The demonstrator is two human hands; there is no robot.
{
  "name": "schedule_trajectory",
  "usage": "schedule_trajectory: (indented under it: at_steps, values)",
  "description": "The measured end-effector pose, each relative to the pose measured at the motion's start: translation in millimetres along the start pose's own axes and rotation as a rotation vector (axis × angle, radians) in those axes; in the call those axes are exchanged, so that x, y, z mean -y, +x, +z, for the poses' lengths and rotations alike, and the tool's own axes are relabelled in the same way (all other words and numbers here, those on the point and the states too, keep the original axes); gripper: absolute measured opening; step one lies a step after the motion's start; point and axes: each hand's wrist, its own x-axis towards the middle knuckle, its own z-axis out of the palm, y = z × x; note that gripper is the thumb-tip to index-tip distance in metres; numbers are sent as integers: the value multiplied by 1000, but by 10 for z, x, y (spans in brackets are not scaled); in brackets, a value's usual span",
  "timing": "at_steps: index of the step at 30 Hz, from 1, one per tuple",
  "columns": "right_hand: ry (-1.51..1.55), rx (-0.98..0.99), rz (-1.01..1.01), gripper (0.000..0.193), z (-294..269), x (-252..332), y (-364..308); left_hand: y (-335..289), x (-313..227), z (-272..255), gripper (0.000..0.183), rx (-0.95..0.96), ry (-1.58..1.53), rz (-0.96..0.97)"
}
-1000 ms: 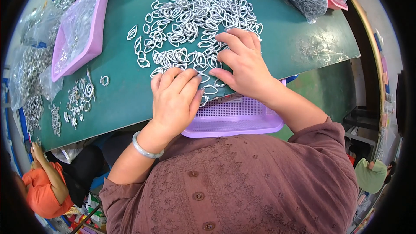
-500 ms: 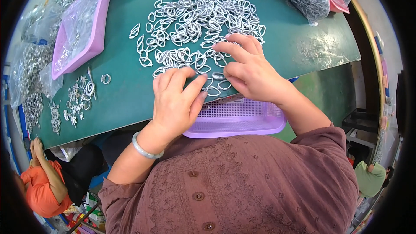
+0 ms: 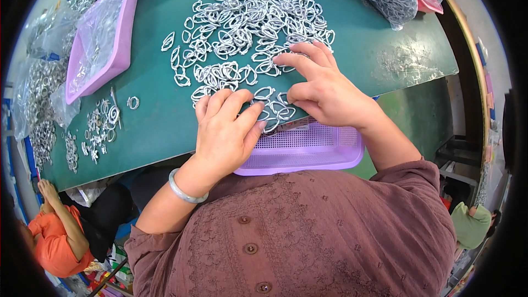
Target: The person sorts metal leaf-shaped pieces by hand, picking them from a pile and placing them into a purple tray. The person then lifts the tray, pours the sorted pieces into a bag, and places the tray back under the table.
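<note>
Risk: silver oval metal loops (image 3: 285,111) nudged off green-topped desk (image 3: 165,110) into purple plastic mesh basket (image 3: 308,161) by bent-fingered left hand (image 3: 223,132) or right hand (image 3: 325,89); cannot tell whether grasping.

Silver pointed-oval rings (image 3: 275,19) lie loosely heaped on the green tabletop (image 3: 360,49), a few near its edge.

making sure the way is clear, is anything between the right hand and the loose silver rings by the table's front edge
Nothing visible: the right hand is right beside those silver rings. The left hand is on their other side, and the purple basket sits below the edge.
</note>
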Motion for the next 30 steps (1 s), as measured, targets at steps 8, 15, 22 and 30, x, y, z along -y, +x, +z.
schedule_trajectory:
  at_steps: [8,15,22,30]
  values:
    - [-125,-52,128,24,114,6,102,56,-46,12,34,-16,-23,-49]
    - [12,-67,33,17,69,-70,56,47,50,7,34,-51,-43,-53]
    - [-4,-106,78,15,160,-4,135,210,-12,11,28,-40,101,-157]
    - [62,-71,27,16,101,-2,206,106,52,3,25,-14,55,-2]
